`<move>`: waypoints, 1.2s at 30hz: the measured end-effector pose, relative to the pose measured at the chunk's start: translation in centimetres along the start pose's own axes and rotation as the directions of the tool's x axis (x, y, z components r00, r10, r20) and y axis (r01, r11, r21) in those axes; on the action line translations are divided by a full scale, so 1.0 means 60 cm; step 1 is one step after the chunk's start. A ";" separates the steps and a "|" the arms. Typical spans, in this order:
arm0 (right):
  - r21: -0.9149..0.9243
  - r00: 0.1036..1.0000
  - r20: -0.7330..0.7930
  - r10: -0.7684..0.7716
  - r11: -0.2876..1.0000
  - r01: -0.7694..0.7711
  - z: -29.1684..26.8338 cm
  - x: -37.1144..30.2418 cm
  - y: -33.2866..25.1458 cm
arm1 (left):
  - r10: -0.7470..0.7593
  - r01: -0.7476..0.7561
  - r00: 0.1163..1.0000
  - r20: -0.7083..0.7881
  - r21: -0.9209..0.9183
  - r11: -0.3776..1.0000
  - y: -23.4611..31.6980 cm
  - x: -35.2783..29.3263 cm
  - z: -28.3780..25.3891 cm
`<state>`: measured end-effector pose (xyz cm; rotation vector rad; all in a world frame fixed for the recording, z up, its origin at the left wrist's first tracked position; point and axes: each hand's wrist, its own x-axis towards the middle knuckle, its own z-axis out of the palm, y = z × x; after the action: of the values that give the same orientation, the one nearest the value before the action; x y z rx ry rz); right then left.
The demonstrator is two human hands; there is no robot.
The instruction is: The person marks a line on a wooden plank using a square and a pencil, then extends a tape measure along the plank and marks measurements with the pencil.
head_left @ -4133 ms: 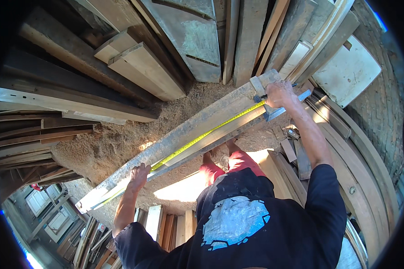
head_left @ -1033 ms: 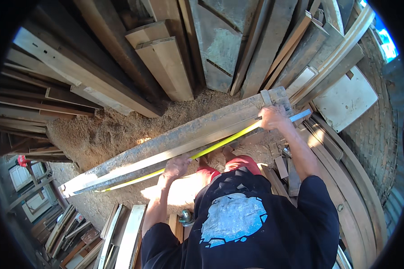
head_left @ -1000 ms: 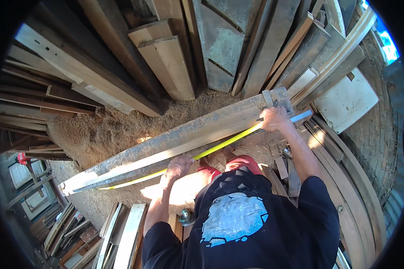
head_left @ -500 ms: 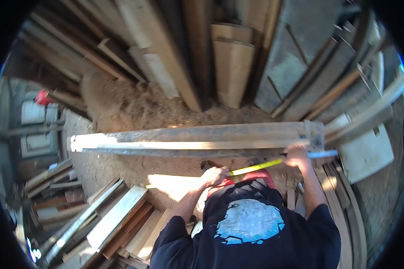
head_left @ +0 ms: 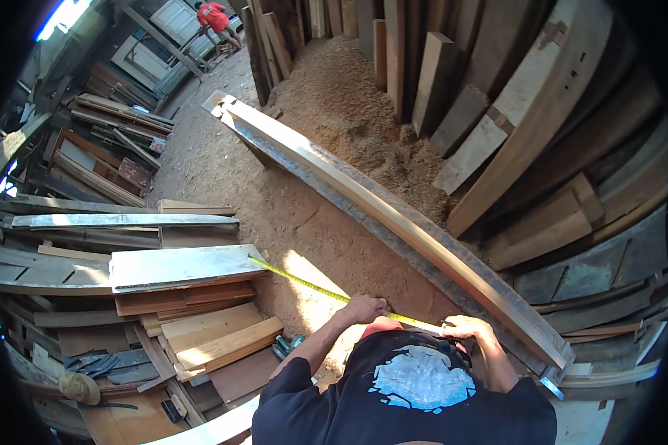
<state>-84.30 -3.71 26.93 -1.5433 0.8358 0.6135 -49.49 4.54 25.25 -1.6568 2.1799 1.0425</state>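
Note:
A yellow tape measure blade stretches across in front of my body. My left hand is closed around the blade partway along it. At the blade's right end my right hand is closed on the tape measure, its fingers hiding the part it grips. Past my left hand the blade runs out to the left, its tip appearing over the corner of a white board; whether it touches cannot be told. Beyond my hands, a long pale timber strip lies along a narrow bench, slanting from far left to near right.
Stacked boards fill the left side. Tall planks lean at the back and right, beside a heap of sawdust. A power tool, partly hidden, lies by my left arm. Another person in red bends far off.
My view has swung left, so the bench now slants. My right hand has come down from the bench's right end toward my body, and the hands are closer together along the tape.

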 end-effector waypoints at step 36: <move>-0.234 0.764 -0.617 -0.188 0.971 0.051 -0.628 0.620 -0.773 | -0.315 0.480 0.716 -0.623 0.111 0.870 -0.930 -0.088 -0.716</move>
<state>-28.05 -45.80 31.30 -2.0231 1.1933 0.0533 13.31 -25.57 36.85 -2.3900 1.9719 0.0911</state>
